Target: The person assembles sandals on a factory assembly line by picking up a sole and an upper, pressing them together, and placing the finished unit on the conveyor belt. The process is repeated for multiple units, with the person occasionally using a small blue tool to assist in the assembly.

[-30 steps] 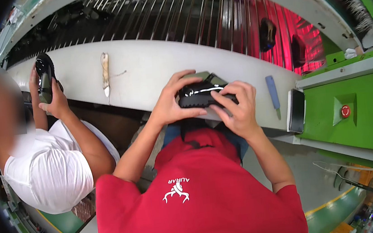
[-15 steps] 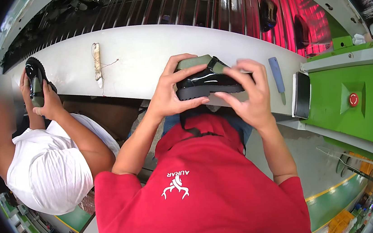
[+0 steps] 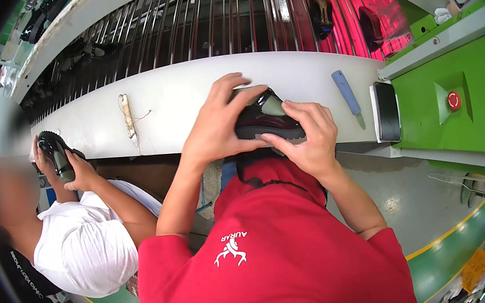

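Note:
Between my two hands, over the front edge of the white worktop, is a glossy black shoe (image 3: 265, 126) with a green panel and a thick dark sole. My left hand (image 3: 218, 121) wraps around its left end, thumb low along the sole and fingers over the top. The right hand (image 3: 310, 135) grips the other end, with the thumb against the sole and the fingers on the upper. A blue-handled knife (image 3: 346, 92) lies on the worktop to the right. To the left lies a slim cream-wrapped tool (image 3: 127, 117) with thin string.
Behind the worktop (image 3: 183, 92) runs a roller conveyor (image 3: 212, 27), with dark shoes (image 3: 321, 16) under red light. A black phone-like slab (image 3: 386, 111) leans by a green machine (image 3: 476, 97) with a red button (image 3: 454, 101). At left, a co-worker in white (image 3: 90, 244) holds a similar shoe (image 3: 56, 152).
The shoe has tilted, showing more of its top. My right hand, blurred and partly off it before, now grips its right end. The whole view has shifted.

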Demonstrator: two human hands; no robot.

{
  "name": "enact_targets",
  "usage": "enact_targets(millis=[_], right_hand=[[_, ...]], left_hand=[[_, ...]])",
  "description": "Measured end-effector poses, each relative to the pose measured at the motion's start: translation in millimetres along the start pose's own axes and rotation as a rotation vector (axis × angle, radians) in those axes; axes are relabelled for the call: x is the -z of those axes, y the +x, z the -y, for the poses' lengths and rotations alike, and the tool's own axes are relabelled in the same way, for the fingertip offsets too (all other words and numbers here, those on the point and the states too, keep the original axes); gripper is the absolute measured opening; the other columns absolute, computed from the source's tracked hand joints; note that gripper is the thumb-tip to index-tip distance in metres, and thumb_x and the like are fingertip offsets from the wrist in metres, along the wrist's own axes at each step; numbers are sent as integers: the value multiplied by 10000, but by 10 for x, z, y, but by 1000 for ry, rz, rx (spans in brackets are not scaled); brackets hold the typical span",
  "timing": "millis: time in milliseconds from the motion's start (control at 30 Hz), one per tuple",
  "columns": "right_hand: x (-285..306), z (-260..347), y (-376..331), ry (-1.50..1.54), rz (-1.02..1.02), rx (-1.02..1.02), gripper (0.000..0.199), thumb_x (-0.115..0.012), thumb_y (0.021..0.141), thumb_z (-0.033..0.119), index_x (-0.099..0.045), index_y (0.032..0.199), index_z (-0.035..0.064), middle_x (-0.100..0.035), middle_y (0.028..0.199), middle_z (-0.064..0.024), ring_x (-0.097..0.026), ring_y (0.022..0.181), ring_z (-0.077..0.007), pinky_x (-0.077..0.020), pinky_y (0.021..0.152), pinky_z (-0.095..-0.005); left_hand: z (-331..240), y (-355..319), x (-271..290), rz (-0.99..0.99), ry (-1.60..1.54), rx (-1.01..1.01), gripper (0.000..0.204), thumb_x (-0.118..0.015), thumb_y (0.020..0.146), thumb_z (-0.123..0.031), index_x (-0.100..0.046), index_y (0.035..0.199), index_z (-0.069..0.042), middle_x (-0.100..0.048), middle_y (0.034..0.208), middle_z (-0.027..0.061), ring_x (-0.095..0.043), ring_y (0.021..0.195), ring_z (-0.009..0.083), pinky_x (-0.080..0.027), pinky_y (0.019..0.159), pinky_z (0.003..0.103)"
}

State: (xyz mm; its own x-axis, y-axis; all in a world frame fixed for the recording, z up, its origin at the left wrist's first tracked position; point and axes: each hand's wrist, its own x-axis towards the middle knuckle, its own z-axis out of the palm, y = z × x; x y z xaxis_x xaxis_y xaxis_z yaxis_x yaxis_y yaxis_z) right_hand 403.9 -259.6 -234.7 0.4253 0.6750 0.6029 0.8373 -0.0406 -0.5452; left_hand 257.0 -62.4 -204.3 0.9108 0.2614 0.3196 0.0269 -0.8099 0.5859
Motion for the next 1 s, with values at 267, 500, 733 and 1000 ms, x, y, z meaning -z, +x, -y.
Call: enact_targets(millis=[267, 500, 733, 1000], right_hand=[[290, -149, 107, 187, 235, 13, 620, -995, 771, 251, -763, 1303, 31, -770, 1307, -113, -737, 1119, -344, -565, 1019, -473], [278, -164, 115, 192, 223, -25, 557, -996, 764, 281, -792, 1237, 70, -799, 1254, -106, -755, 1116, -347, -588, 970, -459], [288, -218, 71, 526, 84, -203, 1127, -1085, 668, 262, -522, 1634, 121, -602, 1555, -151, -650, 1368, -325, -531, 1130, -468], [6, -11, 284, 1171, 273, -331, 1433, -1091, 673, 150, -190, 1782, 29, -391, 1713, -233, -440, 1586, -333, -379, 1297, -477]], left_hand=[[-87, 224, -154, 68, 121, -79, 848, -1006, 567, -408, -773, 1350, -180, -722, 1279, 64, -719, 1136, 331, -554, 992, 473], [-87, 234, -147, 67, 116, -109, 758, -983, 597, -416, -776, 1280, -161, -717, 1274, 88, -707, 1104, 360, -551, 943, 487], [-53, 194, -109, -15, -226, -32, 746, -994, 656, -366, -760, 1320, -122, -715, 1282, 113, -722, 1202, 333, -552, 1060, 462], [-263, 363, -237, -421, -1148, -3, 1160, -985, 842, -503, -371, 1672, 27, -533, 1629, 304, -584, 1490, 400, -515, 1213, 510]])
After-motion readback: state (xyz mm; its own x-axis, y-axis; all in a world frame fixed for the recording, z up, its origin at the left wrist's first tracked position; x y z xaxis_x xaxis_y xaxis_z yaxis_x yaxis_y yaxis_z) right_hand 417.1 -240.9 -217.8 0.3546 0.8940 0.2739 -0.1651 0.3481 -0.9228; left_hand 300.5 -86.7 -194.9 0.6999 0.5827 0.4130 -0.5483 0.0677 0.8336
